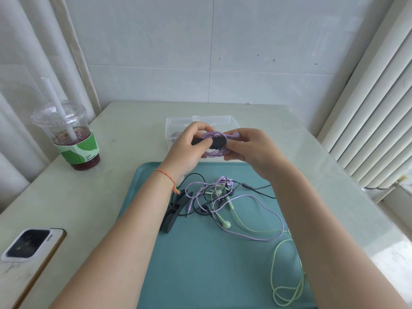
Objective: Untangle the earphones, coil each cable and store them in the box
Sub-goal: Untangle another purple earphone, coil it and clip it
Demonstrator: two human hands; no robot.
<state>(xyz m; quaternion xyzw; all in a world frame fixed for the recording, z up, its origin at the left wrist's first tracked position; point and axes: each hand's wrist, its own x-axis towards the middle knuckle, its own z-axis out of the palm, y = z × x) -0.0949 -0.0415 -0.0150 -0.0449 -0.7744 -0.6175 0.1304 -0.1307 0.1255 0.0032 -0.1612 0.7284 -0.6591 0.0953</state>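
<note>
My left hand [187,148] and my right hand [252,148] hold a coiled purple earphone cable [215,152] above the near edge of a clear plastic box [225,121]. A dark strap [209,142] wraps across the coil; my left thumb and fingers pinch its left end, and my right fingers pinch the coil's right side by the purple earbuds. On the teal tray [200,264] below lies a tangle of purple, black and light green earphones [223,197]. A loose green cable [287,275] trails to the tray's near right.
Several dark straps [176,208] lie on the tray's left side. A lidded drink cup with a straw [69,134] stands at the table's left. A phone [31,250] lies face down at the near left. A radiator [379,108] lines the right wall.
</note>
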